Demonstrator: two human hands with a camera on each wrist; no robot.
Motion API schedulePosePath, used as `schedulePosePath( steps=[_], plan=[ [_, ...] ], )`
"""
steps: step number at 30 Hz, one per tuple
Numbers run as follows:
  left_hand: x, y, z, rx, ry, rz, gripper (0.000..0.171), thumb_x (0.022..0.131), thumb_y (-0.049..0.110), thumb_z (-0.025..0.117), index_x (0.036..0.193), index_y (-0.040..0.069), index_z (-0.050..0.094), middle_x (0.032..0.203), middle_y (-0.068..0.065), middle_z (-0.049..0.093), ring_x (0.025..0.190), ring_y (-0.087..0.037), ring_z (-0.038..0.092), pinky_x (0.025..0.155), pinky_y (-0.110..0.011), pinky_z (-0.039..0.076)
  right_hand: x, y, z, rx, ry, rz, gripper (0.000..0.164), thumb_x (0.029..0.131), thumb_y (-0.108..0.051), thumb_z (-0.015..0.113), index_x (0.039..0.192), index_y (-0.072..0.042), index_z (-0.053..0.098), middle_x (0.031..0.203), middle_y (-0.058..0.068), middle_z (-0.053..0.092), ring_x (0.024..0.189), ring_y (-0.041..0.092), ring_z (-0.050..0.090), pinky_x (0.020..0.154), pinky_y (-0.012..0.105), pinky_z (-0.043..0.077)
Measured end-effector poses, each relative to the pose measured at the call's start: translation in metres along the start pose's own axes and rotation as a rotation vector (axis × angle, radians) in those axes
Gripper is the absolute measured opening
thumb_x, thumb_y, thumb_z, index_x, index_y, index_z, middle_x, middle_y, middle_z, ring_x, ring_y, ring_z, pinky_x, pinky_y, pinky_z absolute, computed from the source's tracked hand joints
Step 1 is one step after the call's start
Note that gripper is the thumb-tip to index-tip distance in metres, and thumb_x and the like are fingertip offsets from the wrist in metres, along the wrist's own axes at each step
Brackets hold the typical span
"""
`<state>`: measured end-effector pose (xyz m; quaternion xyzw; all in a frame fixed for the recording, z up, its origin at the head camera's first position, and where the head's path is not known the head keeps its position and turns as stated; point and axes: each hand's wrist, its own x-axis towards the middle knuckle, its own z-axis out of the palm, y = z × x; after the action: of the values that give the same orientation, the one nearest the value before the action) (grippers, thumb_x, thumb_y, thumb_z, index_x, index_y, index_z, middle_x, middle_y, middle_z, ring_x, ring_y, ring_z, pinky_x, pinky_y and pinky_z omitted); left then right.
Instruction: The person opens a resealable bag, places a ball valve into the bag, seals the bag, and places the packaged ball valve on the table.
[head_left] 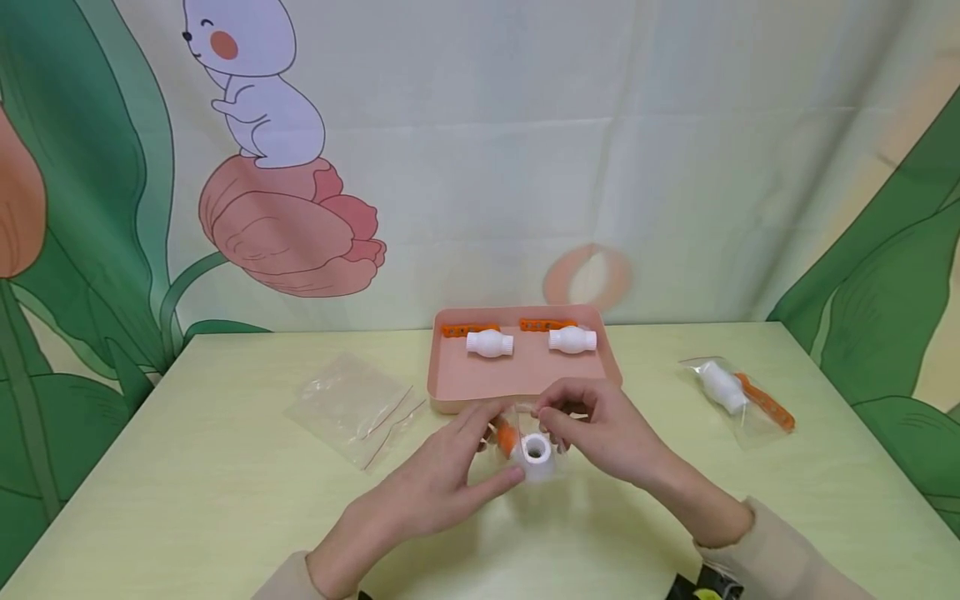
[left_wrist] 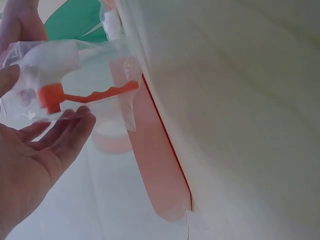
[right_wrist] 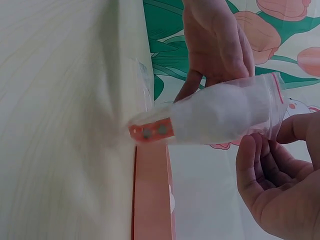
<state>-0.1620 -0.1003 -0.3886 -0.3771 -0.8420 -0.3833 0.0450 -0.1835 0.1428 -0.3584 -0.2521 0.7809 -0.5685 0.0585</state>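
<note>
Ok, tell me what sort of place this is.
Probably a makeshift indoor workspace: a pale table bearing a pink tray, with a cartoon-printed cloth hanging behind them.

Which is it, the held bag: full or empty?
Full: a white plastic piece and orange handle show through the clear bag.

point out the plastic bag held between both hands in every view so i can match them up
Head: the plastic bag sits below centre, slightly right.
Left wrist: upper left, its orange handle pointing right.
Right wrist: right of centre, about mid-height.
Shared landmark: the pink tray, visible in all three views.
</note>
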Motion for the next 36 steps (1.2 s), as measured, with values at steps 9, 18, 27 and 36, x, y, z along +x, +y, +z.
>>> schedulePosePath(
  steps=[9,18,27,36],
  plan=[
    [0.0009,-0.0048,0.001,0.083,0.007,0.059,0.024,0.101,0.018,0.069,0.121,0.009,0.059,0.114,0.003,0.058,0.102,-0.018,0.061,0.088,-0.031,0.053,-0.0013,-0.0009,0.0003,-0.013,-0.037,0.005,0.01,0.101,-0.007,0.063,0.099,-0.004,0.072,0.085,0.007,0.061,0.071,0.018,0.059,0.062,0.025,0.051],
    [0.0023,-0.0058,-0.0008,0.104,-0.005,0.056,0.038,0.089,0.015,0.083,0.12,0.009,0.062,0.114,0.004,0.06,0.107,-0.016,0.063,0.094,-0.031,0.053,-0.0018,-0.0038,-0.0003,-0.038,-0.056,-0.003,0.012,0.104,-0.01,0.061,0.101,-0.007,0.073,0.089,0.005,0.062,0.076,0.021,0.06,0.065,0.029,0.053],
    [0.0054,-0.0036,0.0006,0.067,-0.014,0.047,0.03,0.09,0.014,0.082,0.11,0.012,0.061,0.101,0.01,0.065,0.097,-0.008,0.064,0.09,-0.032,0.055,-0.0016,-0.005,-0.0021,-0.029,-0.052,-0.02,0.013,0.105,-0.012,0.06,0.104,-0.006,0.072,0.085,0.006,0.059,0.074,0.019,0.057,0.062,0.026,0.048],
    [0.0054,0.0022,0.0017,-0.185,-0.073,-0.038,0.026,0.095,0.007,0.075,0.114,0.013,0.059,0.102,0.009,0.062,0.096,-0.008,0.064,0.087,-0.03,0.057,0.0009,-0.004,-0.0063,0.029,-0.041,0.016,0.015,0.103,-0.011,0.062,0.109,-0.006,0.075,0.086,0.007,0.062,0.075,0.017,0.056,0.066,0.023,0.048]
  ],
)
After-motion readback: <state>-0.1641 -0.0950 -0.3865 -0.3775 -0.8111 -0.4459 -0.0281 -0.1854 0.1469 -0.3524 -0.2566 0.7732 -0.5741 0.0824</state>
